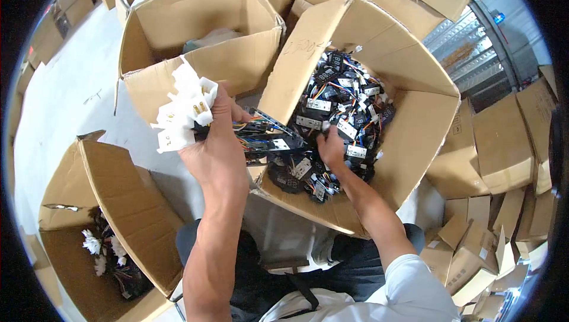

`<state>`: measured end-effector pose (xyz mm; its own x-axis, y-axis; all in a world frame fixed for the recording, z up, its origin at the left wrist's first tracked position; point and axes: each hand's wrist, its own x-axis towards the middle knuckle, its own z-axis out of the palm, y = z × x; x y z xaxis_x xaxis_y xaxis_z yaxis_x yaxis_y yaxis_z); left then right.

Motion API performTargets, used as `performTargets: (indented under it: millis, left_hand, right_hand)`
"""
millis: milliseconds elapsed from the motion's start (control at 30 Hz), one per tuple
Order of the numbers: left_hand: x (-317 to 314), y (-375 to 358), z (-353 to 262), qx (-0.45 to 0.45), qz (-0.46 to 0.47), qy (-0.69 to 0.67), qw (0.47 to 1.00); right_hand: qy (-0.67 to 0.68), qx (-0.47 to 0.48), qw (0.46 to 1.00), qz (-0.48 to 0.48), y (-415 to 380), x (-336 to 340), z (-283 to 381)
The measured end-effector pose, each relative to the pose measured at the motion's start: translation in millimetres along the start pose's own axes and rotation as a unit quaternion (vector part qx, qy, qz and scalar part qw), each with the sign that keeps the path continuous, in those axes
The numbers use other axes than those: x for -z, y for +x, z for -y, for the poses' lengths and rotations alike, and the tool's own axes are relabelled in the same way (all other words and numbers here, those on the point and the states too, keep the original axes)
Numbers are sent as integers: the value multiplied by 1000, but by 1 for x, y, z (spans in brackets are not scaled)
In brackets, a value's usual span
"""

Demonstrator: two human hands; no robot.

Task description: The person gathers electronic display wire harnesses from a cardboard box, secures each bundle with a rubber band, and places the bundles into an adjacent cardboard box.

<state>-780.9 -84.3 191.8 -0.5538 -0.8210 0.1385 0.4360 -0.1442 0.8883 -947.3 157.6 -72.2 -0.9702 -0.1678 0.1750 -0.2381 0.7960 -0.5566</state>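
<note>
My left hand (216,135) is closed around a bundle of wired circuit boards. Their white plastic connectors (192,105) stick out on the far left of the fist, while the black boards with coloured wires (267,135) hang out to the right over the edge of a cardboard box (409,156). Inside that box lies a heap of display modules (344,99) with black faces, white labels and thin coloured wires. My right hand (333,150) reaches into the heap, its fingers pinched at a small white connector plug (325,125); the rest of that piece is hard to make out.
Another open box (195,67) stands at the upper left with a pale bag inside. At the lower left, a tall-flapped box (127,203) holds a few wired bundles with white connectors (92,242). Stacked cartons (501,138) line the right side and the back.
</note>
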Motion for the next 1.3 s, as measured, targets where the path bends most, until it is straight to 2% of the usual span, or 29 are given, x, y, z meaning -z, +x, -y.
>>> performTargets:
  millis: [133,200,233,267,333,567,633,667,733,800,867,933,1000,1067,1100,1167,1200,1267,1300]
  left_hand:
    - [5,3,-1,17,3,6,1000]
    - [7,6,6,-14,1,-2,1000]
    - [6,6,5,-14,2,-2,1000]
    - [5,6,4,-6,-2,7,1000]
    - [5,3,3,4,-7,18,1000]
    - [-2,-1,10,5,-2,-12,1000]
    - [-3,-1,12,-2,3,-22,1000]
    - [-4,-2,11,-5,2,-22,1000]
    - [-5,-4,9,-14,8,-10,1000]
    - [-2,-4,10,-32,25,4,999]
    - [-7,-9,8,-24,20,15,999]
    - [-10,-8,11,-26,18,23,999]
    - [-12,-8,13,-29,17,30,999]
    - [-13,-11,14,-12,29,26,999]
    - [-19,-14,15,-42,27,51,997]
    - [-23,-21,14,-37,52,82,995]
    - [-25,-22,14,-36,71,117,990]
    - [-28,-29,26,-126,110,121,978]
    - [-23,-30,31,-114,176,135,968]
  right_hand:
    - [-8,42,999,4,-18,8,-2]
    - [81,125,989,22,-22,6,8]
    - [92,149,982,77,-21,6,14]
    - [92,150,981,78,-22,3,24]
    - [25,217,971,100,-31,-6,43]
    - [83,196,962,173,-20,-51,58]
    - [-19,238,958,159,-20,-57,50]
    - [-19,240,958,158,-21,-52,47]
    - [80,215,965,126,-26,-28,39]
    - [121,113,977,135,-28,30,55]
    - [214,135,963,96,-20,63,40]
    - [212,101,970,58,-12,99,38]
    - [291,46,955,38,-17,154,62]
    - [314,32,948,-42,-16,186,83]
    - [286,38,957,-20,-15,198,88]
    - [269,23,963,22,-13,215,88]
    - [271,22,962,14,-17,222,91]
    - [316,121,938,-69,-22,241,108]
    - [197,135,966,-99,-28,258,127]
